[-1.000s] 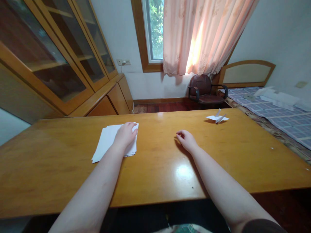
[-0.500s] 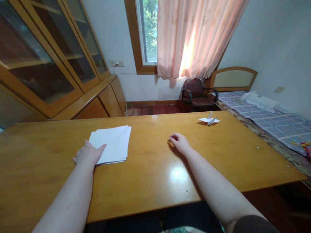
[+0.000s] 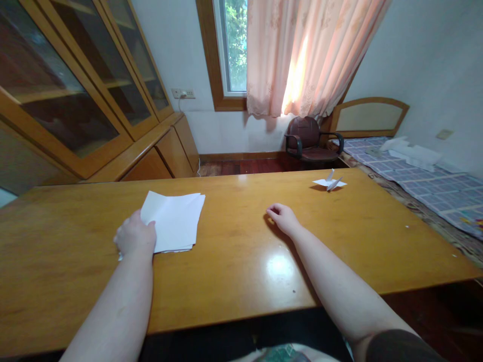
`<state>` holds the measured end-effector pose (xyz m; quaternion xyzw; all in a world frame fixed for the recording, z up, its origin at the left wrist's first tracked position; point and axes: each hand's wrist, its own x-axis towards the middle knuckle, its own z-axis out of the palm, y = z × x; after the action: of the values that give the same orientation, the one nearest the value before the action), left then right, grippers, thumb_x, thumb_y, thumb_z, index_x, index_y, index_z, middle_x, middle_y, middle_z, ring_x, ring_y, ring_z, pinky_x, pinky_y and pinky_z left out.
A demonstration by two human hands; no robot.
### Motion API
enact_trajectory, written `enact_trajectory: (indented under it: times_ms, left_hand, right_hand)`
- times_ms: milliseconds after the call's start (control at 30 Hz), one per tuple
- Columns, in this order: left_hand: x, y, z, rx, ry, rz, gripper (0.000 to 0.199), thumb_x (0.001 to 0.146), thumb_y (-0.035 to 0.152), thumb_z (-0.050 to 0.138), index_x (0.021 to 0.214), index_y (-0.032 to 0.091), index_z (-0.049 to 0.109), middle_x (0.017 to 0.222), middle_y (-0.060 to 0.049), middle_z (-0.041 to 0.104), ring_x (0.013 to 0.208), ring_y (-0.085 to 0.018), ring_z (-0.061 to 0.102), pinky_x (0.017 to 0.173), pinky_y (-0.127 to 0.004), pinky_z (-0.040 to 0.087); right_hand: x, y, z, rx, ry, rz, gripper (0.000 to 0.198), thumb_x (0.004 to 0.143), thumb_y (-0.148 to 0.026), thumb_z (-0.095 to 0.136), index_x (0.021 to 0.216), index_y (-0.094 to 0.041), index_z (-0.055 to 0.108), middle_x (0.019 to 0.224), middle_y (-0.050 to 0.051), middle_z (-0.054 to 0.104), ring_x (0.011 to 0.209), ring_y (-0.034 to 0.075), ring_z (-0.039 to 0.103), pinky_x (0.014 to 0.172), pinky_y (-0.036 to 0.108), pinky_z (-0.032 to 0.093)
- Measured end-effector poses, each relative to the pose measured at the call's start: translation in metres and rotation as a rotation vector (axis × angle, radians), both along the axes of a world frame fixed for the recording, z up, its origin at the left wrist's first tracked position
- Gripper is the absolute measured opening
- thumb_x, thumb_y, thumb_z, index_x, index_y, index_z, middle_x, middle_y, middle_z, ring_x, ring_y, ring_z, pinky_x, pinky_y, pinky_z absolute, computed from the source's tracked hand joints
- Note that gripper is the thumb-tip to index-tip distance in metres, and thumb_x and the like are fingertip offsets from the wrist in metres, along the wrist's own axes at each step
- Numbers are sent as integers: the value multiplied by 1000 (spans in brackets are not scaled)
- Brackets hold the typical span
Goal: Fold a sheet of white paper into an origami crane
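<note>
On the left part of the table lies a stack of white paper sheets (image 3: 177, 218), its edges not quite lined up. My left hand (image 3: 135, 234) grips the left edge of the paper, thumb on top and fingers bent round the edge. The top sheet bows up slightly near this hand; how many sheets are held is hidden. A small white scrap shows under the hand's near side. My right hand (image 3: 284, 217) rests on the table to the right of the stack, fingers curled in towards the thumb, with nothing visible in them.
A folded white paper crane (image 3: 330, 182) stands at the table's far right. The wooden table (image 3: 226, 281) has small white bits at its right side. Beyond are a glass-door cabinet (image 3: 124, 108), a brown armchair (image 3: 307, 141) and a bed (image 3: 426, 186).
My left thumb has drawn back towards the fingers at the paper's left edge, and the top sheet's far-left part has risen and bowed. My right hand stays in place; the view shifts slightly.
</note>
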<state>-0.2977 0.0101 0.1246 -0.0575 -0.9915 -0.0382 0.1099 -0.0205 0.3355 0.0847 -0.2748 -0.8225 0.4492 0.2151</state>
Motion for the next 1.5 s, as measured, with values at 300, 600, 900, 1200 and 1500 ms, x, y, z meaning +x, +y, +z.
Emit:
enact_trajectory:
  times_ms: [300,600,900,1200,1500]
  left_hand:
    - [13,5,17,322,270,-174,38,87,43,42,107,18,63,103,-9,66,94,-24,58,77,-32,44]
    - [75,91,47,714,98,-370,33,81,47,51,79,17,63,68,-1,62,61,-15,52,57,-24,36]
    - [99,140,-7,769,-336,-540,33,72,50,59,70,18,63,64,0,62,60,-16,54,56,-24,35]
    - [92,134,-14,1239,-558,-407,38,67,50,61,80,15,68,76,-4,69,74,-19,62,68,-28,45]
    - [79,114,-2,1256,-539,-378,41,68,51,60,83,14,68,73,-5,69,74,-21,63,72,-31,47]
  right_hand:
    - [-1,0,-2,-3,0,-1,24,77,-39,54,75,-17,62,65,1,61,61,14,54,59,26,40]
    - [-3,3,1,-411,294,31,40,76,-55,53,81,-17,61,72,3,63,52,10,50,52,24,40]
    - [-6,3,3,-438,257,-116,30,63,-39,70,82,-16,64,77,4,68,64,15,59,57,26,46]
    - [-7,2,9,-571,277,-174,44,62,-23,69,104,-14,59,70,4,69,59,18,62,52,27,47]
    - [-8,4,4,-555,299,-159,35,62,-34,69,90,-14,63,60,1,65,48,12,52,45,24,38]
